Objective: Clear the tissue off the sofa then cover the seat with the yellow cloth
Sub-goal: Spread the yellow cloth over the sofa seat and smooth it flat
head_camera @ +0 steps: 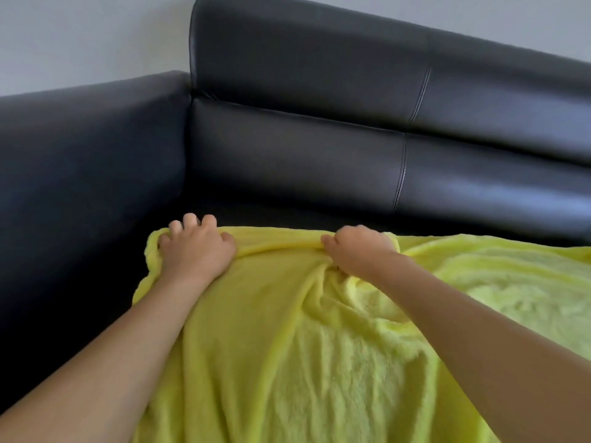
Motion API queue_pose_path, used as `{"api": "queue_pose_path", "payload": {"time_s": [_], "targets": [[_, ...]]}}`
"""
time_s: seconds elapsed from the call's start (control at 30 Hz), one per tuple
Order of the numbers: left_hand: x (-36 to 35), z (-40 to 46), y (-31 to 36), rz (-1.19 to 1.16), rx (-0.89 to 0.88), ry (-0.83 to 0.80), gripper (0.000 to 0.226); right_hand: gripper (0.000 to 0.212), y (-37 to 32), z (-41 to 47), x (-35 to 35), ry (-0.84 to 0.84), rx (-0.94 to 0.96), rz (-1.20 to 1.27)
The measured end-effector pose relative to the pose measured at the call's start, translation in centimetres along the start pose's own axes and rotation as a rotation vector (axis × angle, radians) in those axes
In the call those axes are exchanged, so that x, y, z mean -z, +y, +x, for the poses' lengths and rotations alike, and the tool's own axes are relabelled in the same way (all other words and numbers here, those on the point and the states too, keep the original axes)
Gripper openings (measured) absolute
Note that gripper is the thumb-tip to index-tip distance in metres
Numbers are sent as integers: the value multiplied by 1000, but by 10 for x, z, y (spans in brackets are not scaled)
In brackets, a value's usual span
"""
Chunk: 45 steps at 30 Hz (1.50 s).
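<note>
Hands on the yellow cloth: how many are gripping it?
2. The left hand grips the yellow cloth at its far left corner; the right hand grips the far edge near the middle. No other hands are visible.

The yellow cloth [287,346], a fuzzy fleece, was spread over the seat of the black leather sofa [303,155], reaching the near edge of the view. Its far edge was bunched and rumpled, short of the backrest, so a dark strip of seat was left uncovered. Folds were gathered at its middle.
</note>
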<state>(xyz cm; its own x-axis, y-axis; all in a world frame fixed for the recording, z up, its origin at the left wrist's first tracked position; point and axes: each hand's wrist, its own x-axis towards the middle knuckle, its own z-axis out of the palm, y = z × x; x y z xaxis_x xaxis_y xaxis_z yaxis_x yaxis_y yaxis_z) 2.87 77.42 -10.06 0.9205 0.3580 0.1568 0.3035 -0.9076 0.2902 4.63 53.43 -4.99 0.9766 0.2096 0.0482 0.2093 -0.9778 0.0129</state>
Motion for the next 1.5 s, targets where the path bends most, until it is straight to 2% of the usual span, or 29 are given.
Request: {"api": "queue_pose_path", "payload": {"time_s": [0.07, 0.17, 0.27, 0.33, 0.43, 0.53, 0.6, 0.67, 0.7, 0.73, 0.83, 0.93, 1.03, 1.2, 1.27, 1.33, 1.37, 1.43, 1.5], "targets": [[-5, -1, 0, -51, -73, 112, 26, 29, 0, 8, -4, 99, -48, 50], [-8, -3, 0, -35, -144, 235, 7, 31, -3, 9, -26, 130, -7, -24], [-9, 5, 2, 130, -269, 343, 11, 24, -3, 5, -49, 458, 169, -3], [-8, 15, 6, 174, -303, 294, 15, 24, 0, 4, -54, 563, 234, 11], [-8, 32, 9, 135, -276, 196, 20, 32, -1, 2, -52, 408, 257, 86], [-14, 42, 11, 75, -281, 192, 23, 38, -4, 5, -51, 341, 151, 46], [-17, 45, 11, 14, -255, 180, 19, 34, -5, 6, -51, 330, 63, 51], [-12, 41, 10, -80, -201, 164, 7, 37, -3, 9, -51, 230, -14, 68], [-8, 36, 12, -115, -173, 146, 10, 44, -1, 11, -51, 149, -49, 75], [-3, 31, 13, -112, -142, 90, 21, 53, 0, 15, -50, 65, -74, 71], [3, 8, 19, 55, -2, -256, 70, 66, 5, 26, -48, -126, -107, 48], [0, -4, 17, 89, 72, -367, 81, 67, 8, 37, -44, -202, -108, 44], [-2, 1, 13, 76, 43, -362, 81, 66, 11, 44, -44, -207, -97, 33], [-2, 26, -10, 56, -115, -385, 75, 65, 17, 54, -45, -175, -69, 65], [-2, 40, -19, 39, -156, -390, 69, 59, 16, 54, -44, -53, -7, 89], [-3, 51, -24, 35, -193, -399, 67, 50, 11, 53, -43, 163, 149, 64], [-4, 55, -26, 39, -212, -401, 66, 48, 8, 52, -42, 218, 229, 51], [-5, 64, -29, 34, -245, -411, 65, 48, 6, 55, -43, 180, 315, 84], [-5, 74, -32, 8, -268, -425, 64, 48, 9, 60, -44, 57, 255, 156]]}}
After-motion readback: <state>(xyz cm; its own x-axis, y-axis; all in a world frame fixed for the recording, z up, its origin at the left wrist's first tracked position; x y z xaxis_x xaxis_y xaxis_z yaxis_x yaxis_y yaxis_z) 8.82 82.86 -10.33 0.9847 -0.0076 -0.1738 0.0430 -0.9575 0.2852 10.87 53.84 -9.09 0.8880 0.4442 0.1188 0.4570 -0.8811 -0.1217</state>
